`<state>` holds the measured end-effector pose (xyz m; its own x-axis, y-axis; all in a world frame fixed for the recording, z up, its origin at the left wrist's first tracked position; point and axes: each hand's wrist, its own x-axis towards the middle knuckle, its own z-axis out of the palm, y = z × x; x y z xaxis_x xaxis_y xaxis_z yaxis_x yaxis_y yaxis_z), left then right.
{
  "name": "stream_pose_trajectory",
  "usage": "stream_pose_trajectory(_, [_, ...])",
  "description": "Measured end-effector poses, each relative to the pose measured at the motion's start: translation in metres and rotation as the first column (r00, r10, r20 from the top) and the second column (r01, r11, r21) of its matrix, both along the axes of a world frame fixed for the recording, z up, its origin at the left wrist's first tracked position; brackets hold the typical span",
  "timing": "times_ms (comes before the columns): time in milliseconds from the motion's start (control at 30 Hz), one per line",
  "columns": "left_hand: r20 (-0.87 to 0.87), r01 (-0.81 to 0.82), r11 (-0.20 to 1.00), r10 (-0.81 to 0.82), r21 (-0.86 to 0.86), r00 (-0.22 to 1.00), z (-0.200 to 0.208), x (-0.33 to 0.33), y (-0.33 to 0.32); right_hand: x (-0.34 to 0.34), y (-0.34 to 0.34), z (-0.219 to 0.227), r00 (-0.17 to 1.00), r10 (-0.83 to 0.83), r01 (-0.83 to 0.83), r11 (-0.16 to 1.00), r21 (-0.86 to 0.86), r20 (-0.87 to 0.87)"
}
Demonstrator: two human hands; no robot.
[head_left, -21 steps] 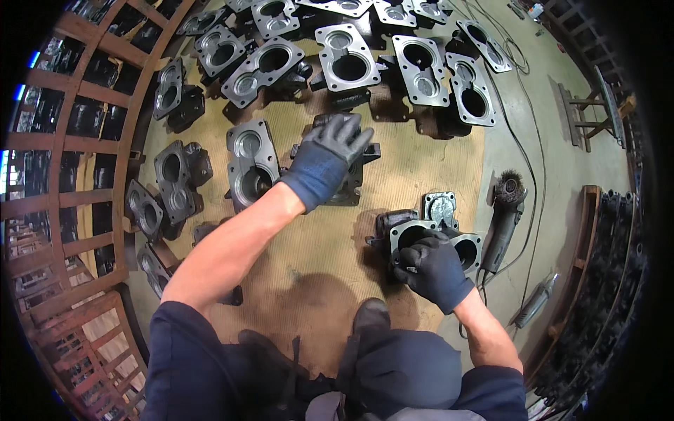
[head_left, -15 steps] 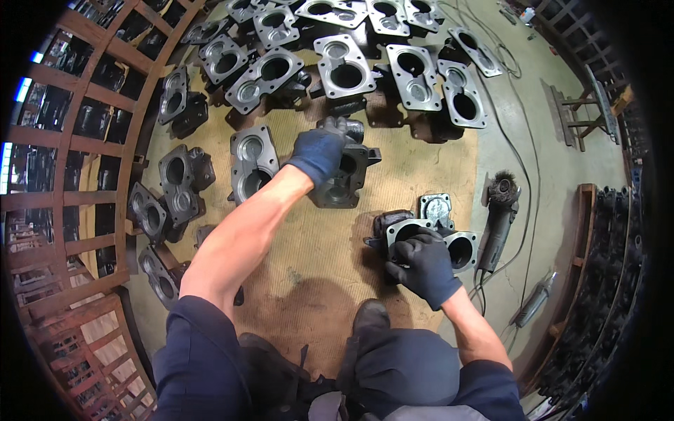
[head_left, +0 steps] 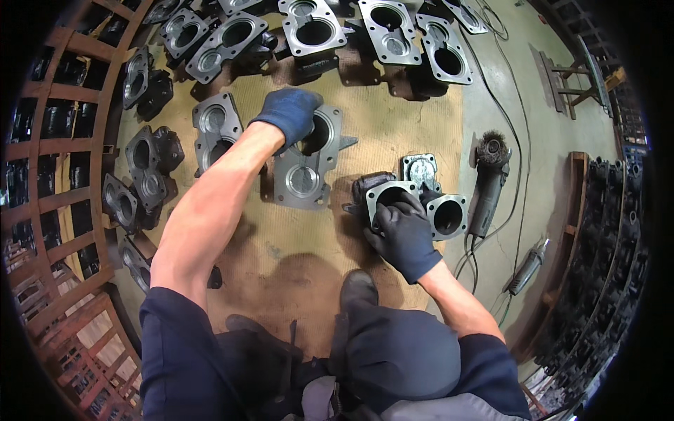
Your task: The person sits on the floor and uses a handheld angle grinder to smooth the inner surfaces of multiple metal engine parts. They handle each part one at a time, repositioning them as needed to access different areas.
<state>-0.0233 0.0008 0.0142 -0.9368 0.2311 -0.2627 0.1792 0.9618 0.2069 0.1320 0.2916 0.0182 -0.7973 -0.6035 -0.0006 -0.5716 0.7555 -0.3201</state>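
Note:
My left hand (head_left: 286,118), in a blue glove, is closed on the far left edge of a grey metal casting (head_left: 303,179). Its flat flange faces up, with one large bore and one round recess; the glove hides part of the bore. To the right, my right hand (head_left: 405,235) in a dark glove grips the rim of a second metal casting (head_left: 449,219), some fingers reaching into its near-left bore. This one has two round openings facing up and a square flange (head_left: 421,170) on its far side. Another flanged casting (head_left: 217,126) stands just left of my left hand.
Several similar castings (head_left: 316,31) stand in rows at the far side and left of the tan mat (head_left: 295,252). An angle grinder with a wire brush (head_left: 489,186) and a slimmer power tool (head_left: 528,270) lie right, with cables. Brown metal racks (head_left: 42,147) line the left.
The casting at my left hand has turned so its flat flange faces up. My right hand stays on the other casting. The whole view has shifted, moving the scene up and left.

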Motion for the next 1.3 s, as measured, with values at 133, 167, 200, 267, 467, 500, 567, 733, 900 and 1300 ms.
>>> stream_pose_trajectory(133, [-0.102, -0.084, 0.996, 0.088, 0.037, 0.991, 0.002, 0.01, -0.004, -0.003, -0.003, -0.014, 1.0, -0.001, 0.001, 1.0, 0.016, -0.016])
stream_pose_trajectory(167, [-0.027, -0.097, 0.995, 0.096, -0.021, 0.995, 0.007, 0.01, -0.007, -0.002, -0.002, -0.015, 1.0, -0.004, 0.005, 1.0, 0.027, -0.013])
stream_pose_trajectory(200, [-0.121, -0.07, 0.997, 0.071, 0.019, 0.99, 0.011, 0.014, -0.008, -0.004, -0.005, -0.014, 1.0, -0.003, 0.004, 0.999, 0.032, -0.014])
stream_pose_trajectory(267, [-0.307, -0.012, 0.996, 0.039, 0.087, 0.951, 0.02, 0.034, -0.011, -0.002, -0.005, -0.013, 0.999, -0.005, 0.004, 1.0, 0.024, 0.033])
stream_pose_trajectory(467, [-0.552, 0.037, 0.817, 0.354, 0.575, 0.755, 0.057, 0.159, 0.056, -0.023, 0.009, 0.002, 0.99, -0.138, 0.132, 0.976, -0.17, -0.022])
stream_pose_trajectory(500, [-0.525, 0.007, 0.786, 0.407, 0.619, 0.747, 0.043, 0.185, 0.066, -0.028, 0.002, 0.005, 0.989, -0.146, 0.139, 0.955, -0.262, -0.006])
stream_pose_trajectory(567, [-0.294, -0.224, 0.706, 0.531, 0.672, 0.795, 0.021, 0.222, 0.097, -0.035, -0.005, 0.023, 0.949, -0.271, 0.293, 0.946, -0.135, 0.164])
stream_pose_trajectory(733, [0.393, -0.577, 0.108, 0.631, 0.81, 0.669, -0.008, 0.24, 0.141, -0.028, -0.017, 0.072, 0.462, -0.443, 0.768, 0.633, -0.096, 0.769])
stream_pose_trajectory(900, [0.816, -0.667, -0.687, -0.186, 0.29, 0.547, 0.0, 0.196, 0.134, -0.013, 0.012, 0.079, 0.525, -0.391, 0.77, 0.597, -0.226, 0.756])
stream_pose_trajectory(1300, [0.497, -0.526, -0.326, -0.176, 0.785, 0.85, 0.104, 0.13, 0.136, 0.031, 0.077, 0.12, 0.631, -0.338, 0.774, 0.339, -0.535, 0.698])
